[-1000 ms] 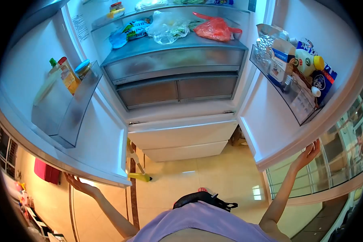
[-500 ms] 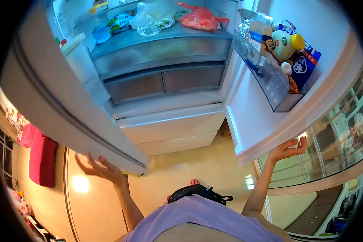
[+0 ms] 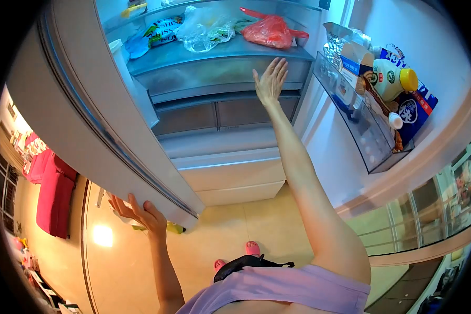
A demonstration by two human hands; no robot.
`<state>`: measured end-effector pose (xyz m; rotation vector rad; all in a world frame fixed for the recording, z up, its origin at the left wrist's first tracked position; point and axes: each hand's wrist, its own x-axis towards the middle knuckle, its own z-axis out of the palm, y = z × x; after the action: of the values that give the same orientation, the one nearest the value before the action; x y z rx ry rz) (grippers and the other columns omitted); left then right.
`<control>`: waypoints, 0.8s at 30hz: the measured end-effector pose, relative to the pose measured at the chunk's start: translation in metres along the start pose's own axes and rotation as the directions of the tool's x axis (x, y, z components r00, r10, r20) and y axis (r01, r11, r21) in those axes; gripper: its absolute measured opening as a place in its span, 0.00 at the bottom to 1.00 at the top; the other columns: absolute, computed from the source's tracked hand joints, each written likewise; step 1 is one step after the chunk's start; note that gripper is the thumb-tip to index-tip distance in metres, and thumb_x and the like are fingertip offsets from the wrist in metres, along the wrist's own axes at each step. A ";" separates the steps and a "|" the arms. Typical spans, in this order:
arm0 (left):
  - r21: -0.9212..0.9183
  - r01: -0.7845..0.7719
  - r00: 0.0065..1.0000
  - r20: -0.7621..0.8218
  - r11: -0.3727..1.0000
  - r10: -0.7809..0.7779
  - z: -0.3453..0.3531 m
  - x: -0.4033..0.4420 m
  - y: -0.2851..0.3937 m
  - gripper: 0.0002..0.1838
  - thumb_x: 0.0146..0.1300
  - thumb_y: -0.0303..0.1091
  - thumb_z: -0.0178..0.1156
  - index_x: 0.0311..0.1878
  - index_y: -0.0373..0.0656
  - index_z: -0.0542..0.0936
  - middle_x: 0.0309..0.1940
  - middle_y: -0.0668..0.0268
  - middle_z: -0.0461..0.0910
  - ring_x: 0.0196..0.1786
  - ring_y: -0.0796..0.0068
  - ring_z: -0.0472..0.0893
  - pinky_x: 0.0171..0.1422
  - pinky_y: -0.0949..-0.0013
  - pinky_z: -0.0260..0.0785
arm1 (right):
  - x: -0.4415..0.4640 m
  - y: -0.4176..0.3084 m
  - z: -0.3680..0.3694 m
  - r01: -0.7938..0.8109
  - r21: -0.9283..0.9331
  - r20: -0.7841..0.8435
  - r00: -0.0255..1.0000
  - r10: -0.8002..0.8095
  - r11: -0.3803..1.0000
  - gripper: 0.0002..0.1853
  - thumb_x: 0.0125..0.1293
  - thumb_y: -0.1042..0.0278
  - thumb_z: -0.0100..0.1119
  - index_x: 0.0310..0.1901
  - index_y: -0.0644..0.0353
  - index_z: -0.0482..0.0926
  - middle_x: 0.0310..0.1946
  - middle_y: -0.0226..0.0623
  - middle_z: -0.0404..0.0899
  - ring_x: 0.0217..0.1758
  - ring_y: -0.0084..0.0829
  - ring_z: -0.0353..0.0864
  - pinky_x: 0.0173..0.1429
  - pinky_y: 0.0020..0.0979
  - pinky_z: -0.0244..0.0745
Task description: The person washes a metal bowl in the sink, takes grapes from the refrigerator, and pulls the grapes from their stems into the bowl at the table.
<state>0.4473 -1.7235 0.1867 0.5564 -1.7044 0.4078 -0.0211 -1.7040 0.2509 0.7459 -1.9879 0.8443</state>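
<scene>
My right hand reaches into the open refrigerator, fingers stretched out and holding nothing. It is in front of the clear upper drawer, just below a red plastic bag on the shelf. Left of that bag lie a clear plastic bag, contents unclear, and a blue printed packet. Low on the left, my left hand is at the outer side of the left refrigerator door, fingers apart with nothing in them. Whether it touches the door I cannot tell.
The right door's bin holds a yellow-capped bottle, an open carton and a blue package. White freezer drawers sit below. A red sofa stands far left, glass panels at right.
My right hand has left the right door's outer side and moved up and inward, into the refrigerator. My left hand stays by the left door. The view has shifted slightly.
</scene>
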 end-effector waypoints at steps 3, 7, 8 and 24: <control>0.022 0.019 1.000 0.017 1.000 -0.019 0.007 0.001 0.003 0.22 0.72 0.38 0.34 0.68 0.46 0.53 0.66 0.46 0.49 0.70 0.45 0.49 0.68 0.34 0.40 | 0.000 0.004 0.017 0.013 0.065 -0.044 0.999 -0.010 0.998 0.51 0.62 0.44 0.53 0.68 0.75 0.36 0.69 0.65 0.32 0.74 0.56 0.32 0.74 0.49 0.33; -0.074 0.088 0.996 -0.018 0.993 -0.089 0.021 -0.007 0.007 0.22 0.72 0.39 0.34 0.68 0.45 0.53 0.67 0.45 0.44 0.69 0.43 0.48 0.68 0.34 0.39 | 0.002 0.012 0.029 0.045 0.099 -0.050 0.998 -0.040 0.994 0.53 0.60 0.44 0.55 0.67 0.76 0.33 0.69 0.66 0.30 0.74 0.57 0.31 0.75 0.47 0.32; -0.085 0.086 0.996 -0.019 0.993 -0.088 0.025 -0.006 0.009 0.22 0.72 0.39 0.34 0.68 0.45 0.53 0.67 0.45 0.44 0.69 0.43 0.48 0.68 0.34 0.39 | 0.003 0.011 0.032 0.037 0.096 -0.061 0.998 -0.031 0.995 0.54 0.60 0.45 0.57 0.67 0.76 0.33 0.69 0.66 0.30 0.74 0.57 0.31 0.75 0.47 0.32; -0.219 -0.004 0.998 -0.063 0.976 -0.010 0.124 0.039 0.075 0.22 0.61 0.27 0.52 0.61 0.46 0.66 0.63 0.43 0.53 0.66 0.43 0.54 0.68 0.33 0.39 | -0.161 0.013 -0.385 -0.034 -0.081 -0.824 0.564 -0.048 0.996 0.22 0.71 0.56 0.34 0.55 0.64 0.69 0.56 0.50 0.68 0.61 0.41 0.66 0.66 0.44 0.57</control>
<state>0.2983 -1.7363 0.2025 0.3805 -1.6617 0.2288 0.2230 -1.3658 0.2743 0.1969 -1.1331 0.8718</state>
